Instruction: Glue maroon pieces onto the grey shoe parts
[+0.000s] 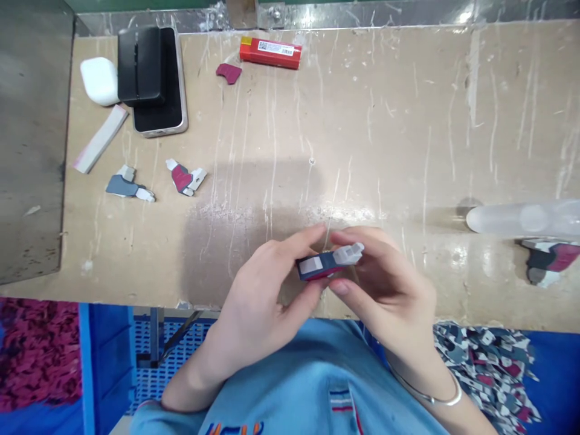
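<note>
Between both hands, just above the table's near edge, is a small plastic part (pixel 328 263) in dark blue-grey, light grey and maroon. My left hand (pixel 267 290) pinches its left end between thumb and fingers. On the other end, my right hand (pixel 389 284) has its thumb and fingers closed around the light grey tip. Left on the table lie a grey part (pixel 124 184) and a maroon-and-grey part (pixel 185 177). A single maroon piece (pixel 229 73) rests near the back.
A red lighter (pixel 270 53), a phone (pixel 159 115), a black case (pixel 141 66) and a white case (pixel 99 81) sit at the back. A clear bottle (pixel 525 217) and another part (pixel 550 261) lie right. Below are maroon pieces (pixel 40 353) and mixed parts (pixel 487 374).
</note>
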A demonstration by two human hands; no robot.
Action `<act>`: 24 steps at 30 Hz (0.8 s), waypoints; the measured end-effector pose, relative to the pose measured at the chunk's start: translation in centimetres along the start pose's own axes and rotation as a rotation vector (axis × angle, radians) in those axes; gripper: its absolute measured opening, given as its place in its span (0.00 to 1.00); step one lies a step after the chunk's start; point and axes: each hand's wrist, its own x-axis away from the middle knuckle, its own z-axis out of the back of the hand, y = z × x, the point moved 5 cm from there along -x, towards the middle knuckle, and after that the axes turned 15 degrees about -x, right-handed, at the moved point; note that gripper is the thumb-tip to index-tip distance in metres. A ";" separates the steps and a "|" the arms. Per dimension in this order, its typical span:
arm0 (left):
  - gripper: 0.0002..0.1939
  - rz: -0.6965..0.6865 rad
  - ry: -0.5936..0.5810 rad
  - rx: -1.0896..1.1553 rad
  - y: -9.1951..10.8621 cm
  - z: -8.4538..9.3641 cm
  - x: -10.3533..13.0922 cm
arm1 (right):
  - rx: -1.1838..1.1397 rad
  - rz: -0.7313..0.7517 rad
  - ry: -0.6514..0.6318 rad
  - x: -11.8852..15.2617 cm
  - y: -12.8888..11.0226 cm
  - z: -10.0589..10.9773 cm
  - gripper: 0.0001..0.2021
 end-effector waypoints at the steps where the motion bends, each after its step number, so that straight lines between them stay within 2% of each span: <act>1: 0.27 0.053 0.018 0.052 -0.3 0.0 0.1 | -0.002 -0.029 -0.008 -0.1 0.0 0.0 0.16; 3: 0.26 0.150 0.049 0.200 -0.8 -0.2 0.2 | -0.051 -0.069 0.001 -0.1 0.0 0.0 0.10; 5: 0.20 0.197 0.053 0.329 -1.2 -0.7 0.1 | -0.111 -0.069 0.037 -0.1 0.1 0.0 0.08; 8: 0.10 0.184 0.086 0.382 -1.2 -1.0 -0.3 | -0.148 -0.011 0.084 0.1 0.4 -0.4 0.04; 12: 0.07 0.120 0.170 0.319 -0.8 -0.7 -0.5 | -0.165 0.075 0.118 0.4 0.6 -0.8 0.04; 16: 0.05 0.208 0.076 0.372 -1.1 -1.0 -0.5 | -0.140 0.062 0.095 0.1 0.2 -0.6 0.05; 18: 0.08 0.270 0.011 0.461 -1.6 -1.2 -0.3 | -0.110 0.005 0.073 -0.2 0.0 -0.4 0.07; 20: 0.13 0.273 -0.028 0.503 -1.9 -1.3 -0.1 | -0.101 -0.055 0.079 -0.4 -0.1 -0.3 0.11; 22: 0.23 0.174 -0.030 0.410 -1.8 -1.2 0.0 | -0.129 -0.108 0.124 -0.3 0.1 -0.1 0.16; 24: 0.32 0.001 0.031 0.185 -1.3 -0.8 0.1 | -0.181 -0.159 0.174 -0.1 0.5 0.0 0.20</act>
